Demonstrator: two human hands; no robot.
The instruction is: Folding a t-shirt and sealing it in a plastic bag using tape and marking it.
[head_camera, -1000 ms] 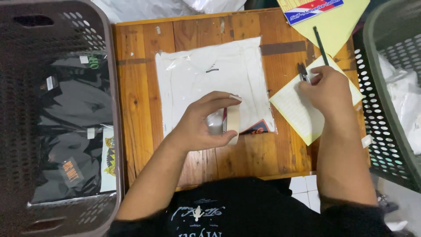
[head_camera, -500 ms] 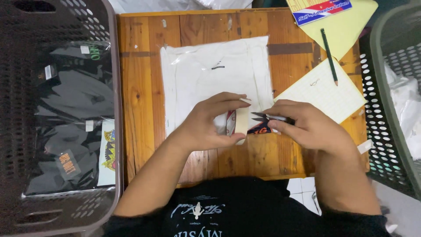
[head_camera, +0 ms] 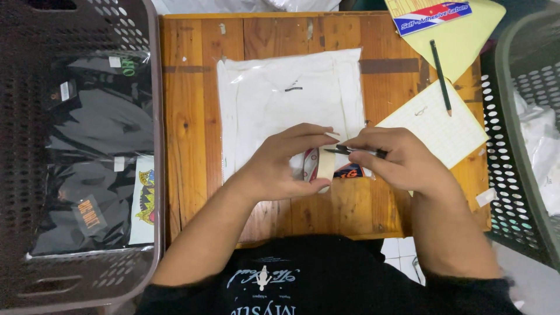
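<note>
My left hand grips a roll of beige tape over the near edge of a white garment sealed in a clear bag on the wooden table. My right hand holds a small black cutter with its tip against the tape roll. The two hands meet at the roll. A coloured label shows just under the hands.
A dark basket at left holds black bagged garments. A grey basket at right holds white bags. A lined note sheet, a pencil and a yellow label pack lie at the table's right.
My right hand left the note sheet and pencil, came across to the left hand, and now holds a cutter at the tape roll. The left hand stayed on the roll.
</note>
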